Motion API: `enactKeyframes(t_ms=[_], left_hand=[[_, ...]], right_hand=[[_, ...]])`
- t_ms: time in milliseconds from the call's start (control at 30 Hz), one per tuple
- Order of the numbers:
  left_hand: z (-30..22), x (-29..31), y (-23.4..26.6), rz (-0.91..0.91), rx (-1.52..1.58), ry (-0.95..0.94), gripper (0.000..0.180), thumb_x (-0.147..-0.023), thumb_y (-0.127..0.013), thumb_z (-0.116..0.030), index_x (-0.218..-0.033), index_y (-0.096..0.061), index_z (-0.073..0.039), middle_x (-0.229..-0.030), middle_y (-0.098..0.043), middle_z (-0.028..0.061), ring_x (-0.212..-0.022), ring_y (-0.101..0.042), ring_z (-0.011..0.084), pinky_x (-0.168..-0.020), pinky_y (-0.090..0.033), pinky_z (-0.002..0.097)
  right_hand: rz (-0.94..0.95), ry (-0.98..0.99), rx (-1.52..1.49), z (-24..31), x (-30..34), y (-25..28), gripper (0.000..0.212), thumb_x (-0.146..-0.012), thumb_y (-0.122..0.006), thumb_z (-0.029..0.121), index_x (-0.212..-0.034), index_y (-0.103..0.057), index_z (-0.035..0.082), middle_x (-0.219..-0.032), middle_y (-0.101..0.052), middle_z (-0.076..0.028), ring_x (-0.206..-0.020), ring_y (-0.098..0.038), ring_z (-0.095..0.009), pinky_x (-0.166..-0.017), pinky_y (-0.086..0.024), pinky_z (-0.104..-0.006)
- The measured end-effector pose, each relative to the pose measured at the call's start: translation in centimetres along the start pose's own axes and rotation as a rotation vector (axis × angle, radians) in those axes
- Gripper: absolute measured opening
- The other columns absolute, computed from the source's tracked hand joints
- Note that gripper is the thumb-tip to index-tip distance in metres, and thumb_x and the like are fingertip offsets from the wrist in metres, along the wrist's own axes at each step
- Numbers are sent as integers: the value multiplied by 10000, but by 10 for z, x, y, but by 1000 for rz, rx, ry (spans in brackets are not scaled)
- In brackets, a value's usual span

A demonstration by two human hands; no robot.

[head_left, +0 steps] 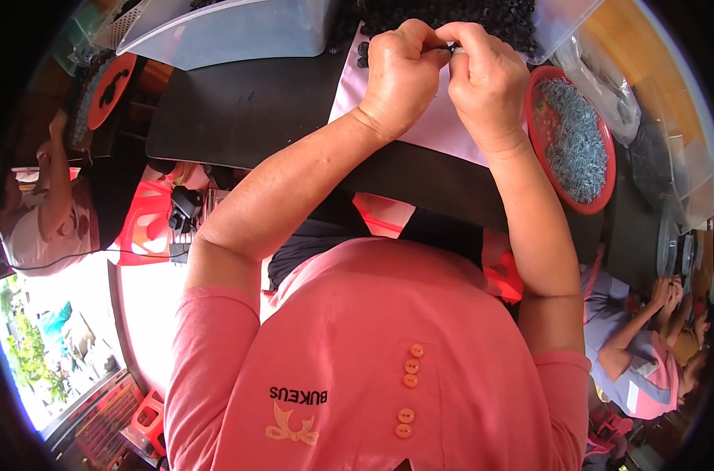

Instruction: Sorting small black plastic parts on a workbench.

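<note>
My left hand (404,78) and my right hand (489,90) meet at the far side of the table, above a pale pink sheet (451,135). Both are closed in a pinch, fingertips almost touching. Between them shows a small black part (452,48), mostly covered by the fingers, so its exact kind cannot be made out. Just beyond my hands lies a heap of small black parts (506,14), and a few loose black pieces (362,55) rest beside my left hand on the sheet's edge.
Right of my forearm stands a red bowl (532,125) of tiny bluish-silver pieces. A translucent bin (231,38) is at the far left of the black table (239,118). Clear plastic bags (608,94) lie at right. Other people work at both sides, one near an orange dish (110,98).
</note>
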State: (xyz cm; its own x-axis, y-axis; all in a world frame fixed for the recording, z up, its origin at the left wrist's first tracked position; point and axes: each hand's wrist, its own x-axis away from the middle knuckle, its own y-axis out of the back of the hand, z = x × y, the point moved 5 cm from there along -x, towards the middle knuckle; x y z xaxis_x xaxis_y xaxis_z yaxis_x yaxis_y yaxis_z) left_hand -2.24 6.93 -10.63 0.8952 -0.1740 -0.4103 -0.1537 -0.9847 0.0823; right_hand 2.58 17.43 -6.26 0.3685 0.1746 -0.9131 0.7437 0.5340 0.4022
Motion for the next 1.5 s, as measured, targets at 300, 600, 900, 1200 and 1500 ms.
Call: enactKeyframes(t_ms=[300,600,900,1200,1500], left_hand=[[-8,2,0,-95,-278,-272,55,-772,-663,19,-807,-622,14,-655,-625,79,-607,-588,119,-569,-477,279],[3,-6,3,140,154,184,103,-813,-684,-21,-899,-663,31,-738,-657,37,-655,-583,65,-589,-470,219],[3,0,2,22,-30,-18,92,-770,-679,-42,-839,-657,15,-721,-671,138,-639,-638,219,-599,-502,330],[-4,-3,1,-24,-235,-228,53,-785,-670,6,-824,-639,25,-706,-654,64,-630,-585,107,-576,-476,264],[0,-4,2,202,190,294,119,-852,-665,-27,-950,-660,40,-731,-657,40,-652,-588,74,-582,-467,207]], right_hand=[[-80,39,37,3,2,-2,219,-640,-616,-33,-783,-621,133,-620,-601,-37,-551,-593,-248,-516,-460,-354],[44,-405,-276,-20,6,1,266,-728,-545,-107,-895,-645,73,-754,-696,-73,-644,-678,-228,-579,-526,-300],[-23,68,2,2,1,-2,234,-629,-589,-60,-768,-595,128,-603,-580,-23,-554,-596,-235,-517,-461,-360],[-34,7,-17,-7,7,-3,240,-658,-579,-73,-807,-617,111,-641,-614,-36,-583,-620,-230,-530,-480,-343],[123,-388,-246,-25,6,4,173,-813,-577,-63,-936,-631,47,-792,-698,-41,-688,-662,-125,-625,-524,-263]])
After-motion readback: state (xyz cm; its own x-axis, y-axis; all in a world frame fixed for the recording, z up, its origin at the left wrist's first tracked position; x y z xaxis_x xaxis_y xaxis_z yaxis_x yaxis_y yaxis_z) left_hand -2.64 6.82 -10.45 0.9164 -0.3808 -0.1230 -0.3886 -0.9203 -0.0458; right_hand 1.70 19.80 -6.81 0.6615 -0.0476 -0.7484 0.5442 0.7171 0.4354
